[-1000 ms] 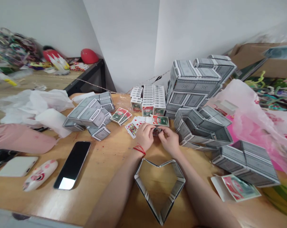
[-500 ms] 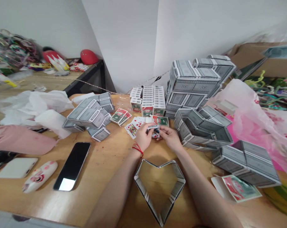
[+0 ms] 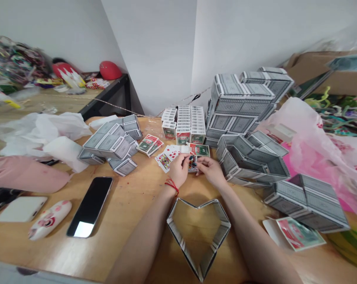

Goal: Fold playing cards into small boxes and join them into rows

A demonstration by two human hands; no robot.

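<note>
My left hand [image 3: 179, 169], with a red string at the wrist, is closed on a playing card [image 3: 192, 167] with a coloured face. From the other side my right hand [image 3: 210, 169] pinches the same card, its dark-nailed fingertips close to the left ones. Whether more than one card is held cannot be made out. Loose playing cards [image 3: 164, 161] lie face up by the left fingers. Just behind the hands is a red and green card box [image 3: 199, 150]. Between my forearms stands a heart-shaped frame [image 3: 182, 241] of folded cards.
Folded-card structures stand at the left [image 3: 106, 140] and right [image 3: 252, 159], with a tall stack [image 3: 240, 96] behind. Rows of card boxes [image 3: 183, 124] are at the back. A phone [image 3: 90, 207], a patterned mouse [image 3: 50, 220] and a plastic bag [image 3: 302, 130] also lie here.
The card between my hands has tilted, so its coloured face shows more and its pale edge less. Both hands keep nearly the same place; the other things stay put.
</note>
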